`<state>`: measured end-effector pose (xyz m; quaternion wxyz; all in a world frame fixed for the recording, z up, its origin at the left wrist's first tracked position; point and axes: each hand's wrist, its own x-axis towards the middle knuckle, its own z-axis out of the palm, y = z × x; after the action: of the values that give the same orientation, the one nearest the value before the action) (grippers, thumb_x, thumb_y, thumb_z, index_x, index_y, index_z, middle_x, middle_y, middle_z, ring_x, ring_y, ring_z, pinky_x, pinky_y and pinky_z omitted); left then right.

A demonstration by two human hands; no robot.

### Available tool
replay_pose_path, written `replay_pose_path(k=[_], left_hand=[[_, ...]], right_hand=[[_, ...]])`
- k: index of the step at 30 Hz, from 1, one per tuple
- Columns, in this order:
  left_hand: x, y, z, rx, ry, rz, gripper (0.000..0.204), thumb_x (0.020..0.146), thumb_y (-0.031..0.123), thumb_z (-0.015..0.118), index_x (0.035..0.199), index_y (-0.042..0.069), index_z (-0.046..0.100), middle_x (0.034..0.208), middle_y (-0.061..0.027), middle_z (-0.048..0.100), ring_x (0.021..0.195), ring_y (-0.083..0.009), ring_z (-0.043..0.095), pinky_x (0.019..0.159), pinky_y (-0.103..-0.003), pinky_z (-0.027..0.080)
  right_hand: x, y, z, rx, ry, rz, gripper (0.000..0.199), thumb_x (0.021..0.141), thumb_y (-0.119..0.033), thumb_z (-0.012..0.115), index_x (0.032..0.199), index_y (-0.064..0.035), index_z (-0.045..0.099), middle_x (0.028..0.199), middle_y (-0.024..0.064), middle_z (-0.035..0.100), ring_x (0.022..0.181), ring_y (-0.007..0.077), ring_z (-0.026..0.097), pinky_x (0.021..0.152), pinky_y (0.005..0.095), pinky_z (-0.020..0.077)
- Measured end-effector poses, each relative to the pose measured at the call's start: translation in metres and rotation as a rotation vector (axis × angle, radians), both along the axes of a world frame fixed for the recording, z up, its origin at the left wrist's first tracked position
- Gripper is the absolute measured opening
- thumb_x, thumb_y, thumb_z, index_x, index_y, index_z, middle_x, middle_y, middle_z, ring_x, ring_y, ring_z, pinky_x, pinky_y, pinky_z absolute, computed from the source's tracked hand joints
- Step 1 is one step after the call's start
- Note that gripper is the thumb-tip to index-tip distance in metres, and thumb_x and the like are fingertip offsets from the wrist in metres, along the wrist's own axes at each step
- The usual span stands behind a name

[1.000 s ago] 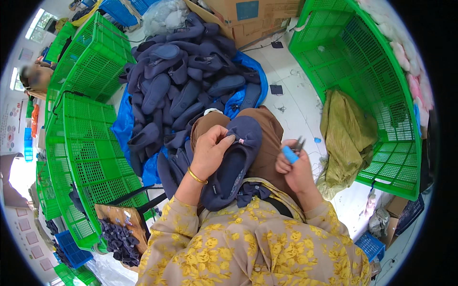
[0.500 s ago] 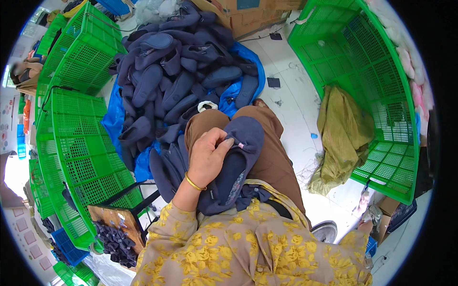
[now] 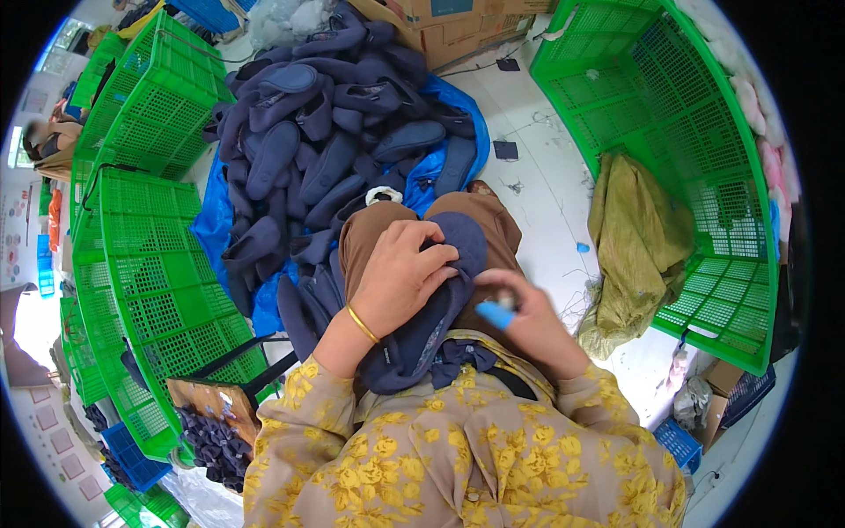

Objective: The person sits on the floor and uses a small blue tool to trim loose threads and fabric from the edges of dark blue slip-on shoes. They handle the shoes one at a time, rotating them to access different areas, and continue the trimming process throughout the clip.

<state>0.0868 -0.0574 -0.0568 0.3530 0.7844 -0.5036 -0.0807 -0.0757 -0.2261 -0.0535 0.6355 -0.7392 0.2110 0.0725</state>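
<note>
A dark navy fabric slipper (image 3: 465, 236) lies across my lap, its toe pointing away from me and its opening toward me. My left hand (image 3: 396, 273) grips its upper near the front of the opening, fingers bent and pinching the cloth. Close to the slipper's right edge is my right hand (image 3: 524, 312), smeared by motion. A bright blue piece (image 3: 495, 314) shows at its fingers; whether it is worn or held I cannot tell. Beside my left forearm rest more navy slippers (image 3: 304, 317). A bunch of dark cloth bows (image 3: 465, 359) sits at my waist.
Beyond my knees a large heap of navy slippers (image 3: 326, 123) lies on a blue sheet (image 3: 211, 220). Green crates (image 3: 158, 264) stand at the left, another green crate (image 3: 651, 106) at the right with an olive sack (image 3: 638, 246). A wooden board (image 3: 216, 405) bears dark bows.
My right hand has come in from the right to the slipper's edge. My left hand has shifted slightly right and covers more of the slipper's front.
</note>
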Motion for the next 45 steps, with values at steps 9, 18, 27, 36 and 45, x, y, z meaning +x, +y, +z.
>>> replay_pose_path(k=[9, 18, 27, 36, 45], left_hand=[[0.002, -0.003, -0.009, -0.099, 0.171, 0.156, 0.016, 0.083, 0.018, 0.074, 0.091, 0.005, 0.068, 0.098, -0.0105, 0.061, 0.092, -0.0253, 0.058, 0.080, -0.036, 0.046], [-0.006, 0.007, 0.002, 0.095, 0.715, 0.442, 0.039, 0.090, 0.034, 0.071, 0.072, 0.001, 0.061, 0.062, -0.0066, 0.056, 0.057, -0.0137, 0.052, 0.054, -0.031, 0.042], [-0.001, -0.008, -0.020, 0.009, 0.763, 0.509, 0.027, 0.092, 0.020, 0.068, 0.079, -0.001, 0.056, 0.061, -0.0044, 0.053, 0.057, -0.0093, 0.046, 0.053, -0.029, 0.039], [-0.013, -0.015, -0.018, 0.040, 0.688, 0.429, 0.022, 0.094, 0.015, 0.067, 0.079, 0.004, 0.055, 0.065, 0.0045, 0.047, 0.060, -0.0041, 0.039, 0.053, -0.022, 0.033], [-0.019, -0.010, 0.008, -0.110, 0.389, 0.236, 0.019, 0.082, 0.007, 0.074, 0.098, 0.003, 0.066, 0.083, -0.0045, 0.057, 0.066, -0.0129, 0.054, 0.061, -0.025, 0.044]], right_hand=[[-0.003, 0.003, 0.005, -0.103, -0.400, -0.130, 0.015, 0.089, -0.003, 0.067, 0.077, -0.0011, 0.058, 0.068, 0.0023, 0.052, 0.059, 0.0084, 0.046, 0.054, 0.0241, 0.0352], [0.059, 0.010, 0.001, 1.070, -0.543, -0.433, 0.035, 0.092, -0.008, 0.058, 0.064, -0.0126, 0.037, 0.060, -0.0029, 0.035, 0.051, 0.0088, 0.035, 0.072, 0.0355, 0.0493], [0.048, 0.007, -0.013, 1.108, -0.246, -0.460, 0.032, 0.090, -0.008, 0.057, 0.066, -0.0155, 0.038, 0.052, -0.0058, 0.026, 0.041, 0.0066, 0.022, 0.043, 0.0261, 0.0210], [0.017, -0.004, -0.016, 1.235, -0.158, -0.577, 0.032, 0.091, -0.007, 0.057, 0.067, -0.0152, 0.038, 0.056, -0.0040, 0.029, 0.046, 0.0086, 0.028, 0.048, 0.0284, 0.0296], [-0.050, -0.073, -0.059, -0.063, 0.151, -0.594, 0.008, 0.098, -0.013, 0.053, 0.098, -0.0053, 0.051, 0.068, 0.0021, 0.045, 0.061, 0.0143, 0.044, 0.068, 0.0331, 0.0465]])
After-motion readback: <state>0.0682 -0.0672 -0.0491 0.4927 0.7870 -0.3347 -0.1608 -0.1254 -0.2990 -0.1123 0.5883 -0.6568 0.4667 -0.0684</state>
